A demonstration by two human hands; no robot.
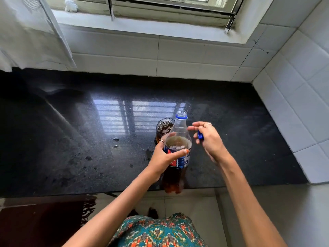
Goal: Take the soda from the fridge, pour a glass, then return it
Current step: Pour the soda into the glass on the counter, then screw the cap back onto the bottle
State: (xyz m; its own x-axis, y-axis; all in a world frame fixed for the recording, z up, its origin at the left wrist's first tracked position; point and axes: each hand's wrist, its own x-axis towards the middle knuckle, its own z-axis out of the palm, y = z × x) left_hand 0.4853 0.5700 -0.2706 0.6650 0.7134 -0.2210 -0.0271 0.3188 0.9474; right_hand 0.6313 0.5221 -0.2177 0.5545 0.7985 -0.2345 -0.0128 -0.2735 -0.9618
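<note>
The left hand (166, 155) is gripping the uncapped soda bottle (178, 152) upright at the black worktop (71, 139) edge; the right hand (208, 138) is pinching its blue cap (200, 135) beside the neck (the filled glass (162, 128) is standing just behind).

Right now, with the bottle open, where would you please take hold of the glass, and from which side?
Probably grip the glass around its lower wall, coming from the left. The bottle and left hand crowd its right and near sides, and it looks nearly full of foamy soda, so a low side grip, kept upright, is safer than the rim.
</note>
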